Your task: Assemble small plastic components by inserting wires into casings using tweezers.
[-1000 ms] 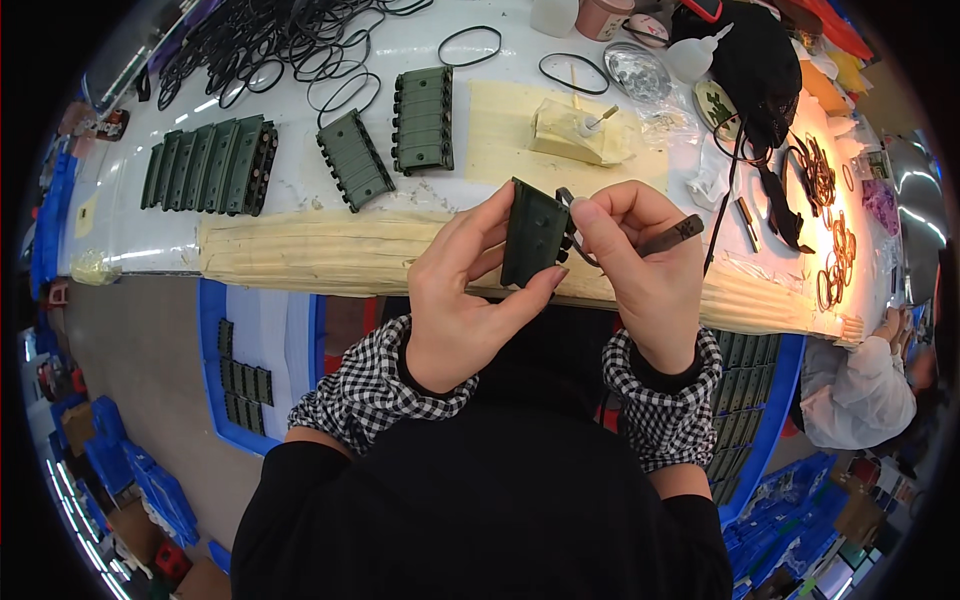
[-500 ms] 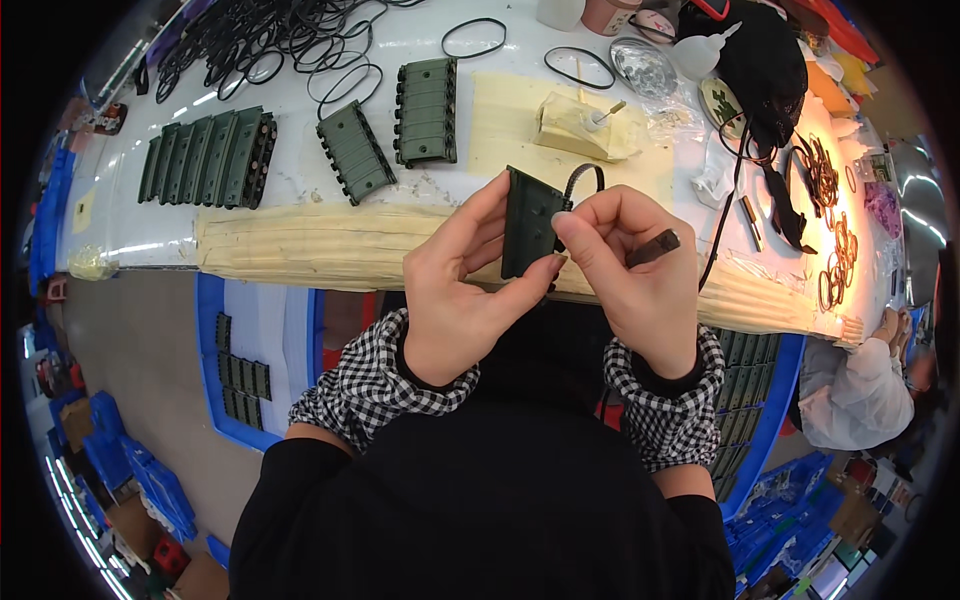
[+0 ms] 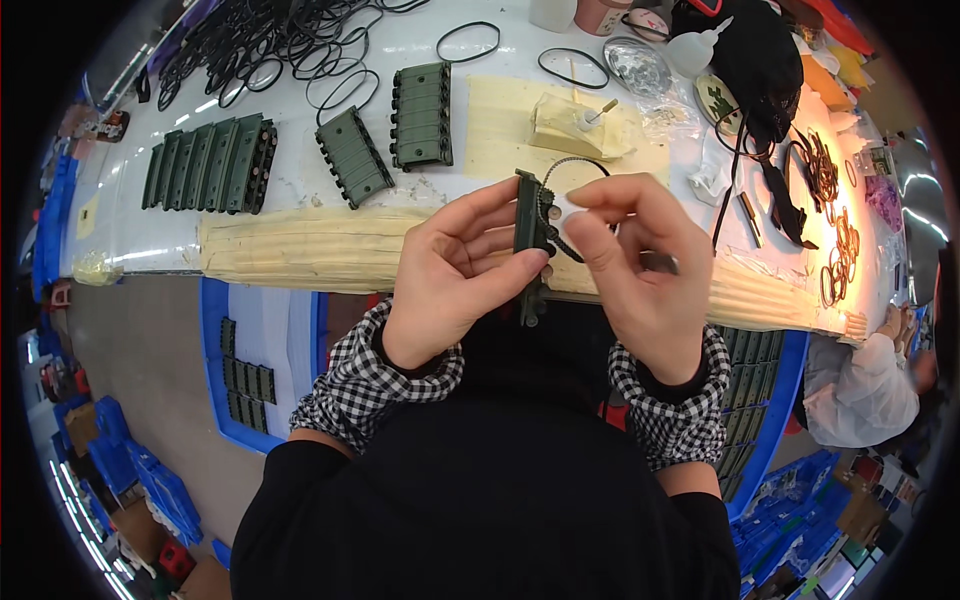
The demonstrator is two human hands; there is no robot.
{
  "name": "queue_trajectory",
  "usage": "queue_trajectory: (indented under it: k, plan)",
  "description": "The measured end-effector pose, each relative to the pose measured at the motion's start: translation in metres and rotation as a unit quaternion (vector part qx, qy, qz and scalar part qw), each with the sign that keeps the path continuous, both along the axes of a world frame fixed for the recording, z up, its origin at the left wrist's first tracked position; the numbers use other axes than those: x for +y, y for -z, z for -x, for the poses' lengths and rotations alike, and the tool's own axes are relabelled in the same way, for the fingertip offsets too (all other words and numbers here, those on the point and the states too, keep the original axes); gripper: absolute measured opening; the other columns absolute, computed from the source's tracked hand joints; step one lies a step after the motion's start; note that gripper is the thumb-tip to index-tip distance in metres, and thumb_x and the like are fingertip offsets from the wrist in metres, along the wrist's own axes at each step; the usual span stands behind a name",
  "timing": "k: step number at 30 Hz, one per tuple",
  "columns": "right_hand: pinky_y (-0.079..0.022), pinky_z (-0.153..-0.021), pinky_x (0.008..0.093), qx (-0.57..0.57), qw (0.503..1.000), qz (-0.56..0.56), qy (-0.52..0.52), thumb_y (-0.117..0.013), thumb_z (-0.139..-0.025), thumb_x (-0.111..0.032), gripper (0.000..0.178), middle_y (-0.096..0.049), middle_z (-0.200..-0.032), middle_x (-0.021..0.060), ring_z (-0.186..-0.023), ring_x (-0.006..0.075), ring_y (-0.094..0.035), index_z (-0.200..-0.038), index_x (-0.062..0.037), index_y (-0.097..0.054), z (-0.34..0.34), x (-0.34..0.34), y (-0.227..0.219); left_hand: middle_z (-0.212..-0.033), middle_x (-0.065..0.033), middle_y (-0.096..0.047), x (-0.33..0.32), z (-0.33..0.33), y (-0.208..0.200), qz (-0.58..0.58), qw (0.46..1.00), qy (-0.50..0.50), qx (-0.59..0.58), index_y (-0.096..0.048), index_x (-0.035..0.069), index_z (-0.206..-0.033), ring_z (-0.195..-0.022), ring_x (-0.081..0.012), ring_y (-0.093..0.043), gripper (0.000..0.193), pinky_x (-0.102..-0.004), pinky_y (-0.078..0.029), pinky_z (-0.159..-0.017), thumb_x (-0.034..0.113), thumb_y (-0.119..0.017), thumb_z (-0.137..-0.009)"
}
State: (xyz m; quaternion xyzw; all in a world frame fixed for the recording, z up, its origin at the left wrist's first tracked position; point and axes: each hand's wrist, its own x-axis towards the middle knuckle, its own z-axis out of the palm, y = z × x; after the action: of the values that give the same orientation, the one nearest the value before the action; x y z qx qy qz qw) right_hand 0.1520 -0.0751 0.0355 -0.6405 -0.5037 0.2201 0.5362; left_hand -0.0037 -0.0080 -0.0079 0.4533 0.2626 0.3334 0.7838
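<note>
My left hand (image 3: 450, 275) grips a dark green plastic toy vehicle hull (image 3: 527, 225), turned on edge with its small wheels facing right. A thin black ribbed track loop (image 3: 578, 160) touches the wheel side and bows out to the right. Beside that loop is my right hand (image 3: 645, 270), its thumb and forefinger slightly apart and clear of the hull. In its curled fingers sits a dark square-ended stick (image 3: 658, 262), blurred and mostly covered. Green wheeled hulls (image 3: 210, 163) stand in a row at the left, with one hull (image 3: 355, 160) and another hull (image 3: 422, 115) nearer the middle.
Black loops (image 3: 290, 45) are heaped at the back left. A yellow-wrapped block (image 3: 580, 125) with a stick in it stands at centre back. The table's front edge has tan padding (image 3: 320, 245). Blue trays (image 3: 215, 370) hold hulls below. A person (image 3: 860, 390) sits at the right.
My left hand has turned the hull so its wheel side shows more. The right thumb and forefinger have come away from the track, which now bows out wider.
</note>
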Motion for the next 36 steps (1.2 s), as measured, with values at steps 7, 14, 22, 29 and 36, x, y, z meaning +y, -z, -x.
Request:
queue_trajectory:
  k: [7, 14, 22, 29, 36]
  plan:
    - [-0.034, -0.046, 0.0231, -0.087, 0.996, -0.035, -0.005, -0.073, -0.076, -0.004, 0.012, -0.061, -0.071, 0.002, -0.05, 0.0079, -0.045, -0.084, -0.0029, -0.064, 0.006, -0.003, -0.002, -0.125, -0.0189, -0.057, -0.002, -0.001, -0.003, -0.042, 0.999, -0.018, 0.025, -0.039, -0.007, -0.137, -0.112, -0.0219, -0.06, 0.064, -0.032, -0.053, -0.093, -0.005, -0.069, -0.081]
    - [-0.035, -0.047, 0.0227, -0.015, 0.999, 0.038, -0.001, -0.071, -0.078, -0.004, 0.011, -0.059, -0.069, 0.0016, -0.052, 0.0064, -0.048, -0.082, -0.0019, -0.062, 0.011, -0.002, 0.006, -0.123, -0.0183, -0.059, -0.009, -0.007, 0.003, -0.207, 0.97, -0.103, 0.07, -0.041, -0.008, -0.135, -0.112, -0.0223, -0.06, 0.067, -0.0333, -0.051, -0.094, -0.005, -0.072, -0.076]
    - [-0.032, -0.048, 0.0157, 0.349, 0.934, 0.041, -0.069, -0.055, -0.095, -0.009, 0.009, -0.06, -0.079, 0.0007, -0.054, -0.0002, -0.042, -0.093, 0.0002, -0.057, 0.01, -0.004, 0.005, -0.121, -0.0196, -0.06, -0.011, -0.011, 0.01, -0.215, 0.964, -0.13, 0.093, -0.042, -0.01, -0.134, -0.11, -0.0219, -0.061, 0.066, -0.0316, -0.051, -0.092, -0.005, -0.073, -0.075]
    - [-0.043, -0.057, 0.0173, 0.293, 0.953, 0.062, -0.042, -0.061, -0.093, -0.011, 0.012, -0.063, -0.078, 0.0021, -0.064, 0.0044, -0.056, -0.09, 0.0007, -0.061, 0.002, -0.002, 0.008, -0.117, -0.0191, -0.062, -0.015, -0.013, 0.008, -0.245, 0.956, -0.136, 0.09, -0.043, -0.01, -0.133, -0.107, -0.0214, -0.063, 0.065, -0.0314, -0.051, -0.092, -0.005, -0.074, -0.075]
    - [-0.044, -0.059, 0.0178, 0.301, 0.945, 0.119, -0.043, -0.065, -0.089, -0.013, 0.016, -0.064, -0.072, 0.0018, -0.065, 0.0049, -0.058, -0.09, 0.0034, -0.064, -0.005, 0.001, 0.004, -0.116, -0.0194, -0.063, -0.017, -0.012, 0.011, -0.291, 0.939, -0.153, 0.097, -0.044, -0.01, -0.132, -0.107, -0.0219, -0.063, 0.067, -0.0323, -0.052, -0.092, -0.004, -0.075, -0.074]
